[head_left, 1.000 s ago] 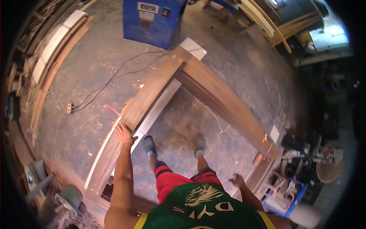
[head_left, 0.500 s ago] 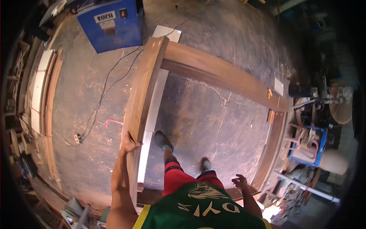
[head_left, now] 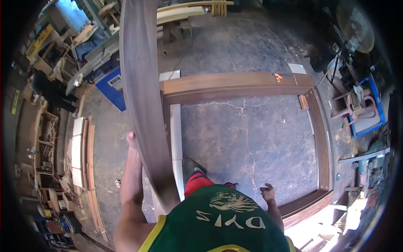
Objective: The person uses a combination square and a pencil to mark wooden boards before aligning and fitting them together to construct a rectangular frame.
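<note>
at nine o'clock the left hand (head_left: 131,138) meets the edge of a raised plank (head_left: 143,84) reaching toward eleven; its fingers are hidden, so i cannot tell its grip. the empty right hand (head_left: 268,193) hangs half open near five, the wooden frame (head_left: 235,85) spanning twelve to four.

On my feed I've got a cracked grey flr (head_left: 277,143), cluttered shelves (head_left: 45,153) far L, a blue cabinet (head_left: 111,90) upper L & bright light (head_left: 354,214) low R.

Green jersey (head_left: 214,222), yellow trim (head_left: 151,235), red shorts (head_left: 197,183)
</note>
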Action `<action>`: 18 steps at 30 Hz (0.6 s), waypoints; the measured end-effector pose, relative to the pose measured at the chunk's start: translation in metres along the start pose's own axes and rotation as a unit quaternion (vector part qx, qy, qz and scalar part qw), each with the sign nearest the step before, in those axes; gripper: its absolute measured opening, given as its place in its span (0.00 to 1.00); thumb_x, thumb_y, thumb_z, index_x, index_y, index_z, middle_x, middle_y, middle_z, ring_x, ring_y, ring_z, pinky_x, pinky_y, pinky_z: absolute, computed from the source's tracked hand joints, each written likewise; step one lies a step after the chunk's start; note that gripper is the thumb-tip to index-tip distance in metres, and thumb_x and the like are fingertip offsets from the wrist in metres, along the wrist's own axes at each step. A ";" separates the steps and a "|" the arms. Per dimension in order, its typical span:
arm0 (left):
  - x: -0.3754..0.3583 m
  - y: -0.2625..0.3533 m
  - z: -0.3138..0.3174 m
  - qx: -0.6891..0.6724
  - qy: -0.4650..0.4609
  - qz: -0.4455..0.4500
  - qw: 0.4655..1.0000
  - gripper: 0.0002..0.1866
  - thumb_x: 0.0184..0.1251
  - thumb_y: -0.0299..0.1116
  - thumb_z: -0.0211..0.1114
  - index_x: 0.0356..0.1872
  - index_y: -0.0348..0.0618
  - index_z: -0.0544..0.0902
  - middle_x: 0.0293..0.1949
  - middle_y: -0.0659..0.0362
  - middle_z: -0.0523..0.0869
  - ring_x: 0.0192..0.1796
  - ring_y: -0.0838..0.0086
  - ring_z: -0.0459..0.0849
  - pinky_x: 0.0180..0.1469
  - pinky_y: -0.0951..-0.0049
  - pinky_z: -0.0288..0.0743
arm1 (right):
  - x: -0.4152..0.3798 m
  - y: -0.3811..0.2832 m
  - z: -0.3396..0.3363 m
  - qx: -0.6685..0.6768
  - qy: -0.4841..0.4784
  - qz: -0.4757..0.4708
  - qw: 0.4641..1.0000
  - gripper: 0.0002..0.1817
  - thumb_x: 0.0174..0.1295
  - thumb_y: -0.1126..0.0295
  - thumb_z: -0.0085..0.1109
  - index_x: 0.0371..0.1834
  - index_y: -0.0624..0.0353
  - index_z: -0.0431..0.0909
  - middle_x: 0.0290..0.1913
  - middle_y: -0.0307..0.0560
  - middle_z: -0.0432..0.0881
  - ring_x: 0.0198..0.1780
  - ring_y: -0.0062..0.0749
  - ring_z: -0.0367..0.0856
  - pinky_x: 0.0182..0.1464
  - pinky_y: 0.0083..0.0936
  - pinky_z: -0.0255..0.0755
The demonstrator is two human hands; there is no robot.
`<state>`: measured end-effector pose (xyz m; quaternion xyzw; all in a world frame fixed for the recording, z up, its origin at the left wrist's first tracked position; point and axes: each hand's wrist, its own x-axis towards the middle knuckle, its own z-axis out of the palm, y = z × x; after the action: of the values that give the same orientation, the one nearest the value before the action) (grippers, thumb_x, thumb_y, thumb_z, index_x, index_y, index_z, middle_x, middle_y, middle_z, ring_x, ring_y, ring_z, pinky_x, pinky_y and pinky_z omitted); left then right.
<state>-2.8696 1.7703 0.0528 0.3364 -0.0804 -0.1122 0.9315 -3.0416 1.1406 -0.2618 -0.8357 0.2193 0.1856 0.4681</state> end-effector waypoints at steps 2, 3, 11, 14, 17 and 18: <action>0.023 0.005 0.060 0.063 -0.003 0.021 0.998 0.51 0.40 0.52 0.76 0.66 0.31 0.70 0.55 0.43 0.81 0.53 0.54 0.84 0.57 0.58 0.81 | -0.022 0.067 -0.027 0.025 0.063 0.062 0.996 0.28 0.53 0.72 0.66 0.59 0.67 0.74 0.32 0.54 0.87 0.25 0.30 0.83 0.25 0.28 0.75; 0.035 0.006 0.077 0.073 -0.012 0.026 0.997 0.51 0.40 0.52 0.76 0.66 0.31 0.70 0.55 0.43 0.81 0.53 0.54 0.84 0.57 0.58 0.81 | -0.034 0.096 -0.040 0.030 0.088 0.102 0.990 0.29 0.52 0.70 0.67 0.59 0.68 0.74 0.32 0.56 0.87 0.25 0.31 0.83 0.26 0.28 0.76; 0.101 -0.024 0.172 0.132 -0.151 0.172 0.964 0.41 0.46 0.38 0.72 0.64 0.29 0.70 0.56 0.43 0.82 0.54 0.51 0.84 0.60 0.54 0.81 | -0.134 0.290 -0.088 -0.187 0.205 -0.052 0.959 0.13 0.63 0.59 0.51 0.37 0.55 0.81 0.37 0.55 0.84 0.41 0.50 0.82 0.42 0.46 0.77; 0.129 -0.035 0.196 0.155 -0.209 0.259 0.930 0.42 0.47 0.41 0.73 0.65 0.30 0.70 0.59 0.45 0.80 0.58 0.51 0.82 0.62 0.53 0.78 | -0.156 0.261 -0.079 0.007 0.265 0.052 0.963 0.16 0.57 0.73 0.63 0.47 0.68 0.80 0.42 0.54 0.86 0.46 0.40 0.85 0.51 0.33 0.77; 0.163 -0.037 0.217 0.132 -0.316 0.258 0.904 0.44 0.48 0.47 0.71 0.67 0.35 0.69 0.64 0.46 0.75 0.64 0.51 0.76 0.66 0.50 0.72 | -0.159 0.226 -0.066 0.069 0.237 0.084 0.965 0.22 0.57 0.71 0.63 0.54 0.71 0.77 0.43 0.55 0.87 0.44 0.38 0.86 0.49 0.29 0.78; 0.168 -0.043 0.227 0.128 -0.311 0.263 0.904 0.45 0.48 0.49 0.71 0.68 0.37 0.69 0.65 0.47 0.73 0.65 0.52 0.74 0.67 0.49 0.69 | -0.159 0.211 -0.060 0.085 0.237 0.124 0.960 0.23 0.57 0.71 0.64 0.55 0.70 0.77 0.44 0.56 0.87 0.45 0.38 0.86 0.50 0.30 0.78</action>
<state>-2.7655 1.5556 0.2100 0.3673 -0.4653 0.0493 0.8038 -3.2823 1.0209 -0.2981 -0.7792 0.4404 0.0196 0.4456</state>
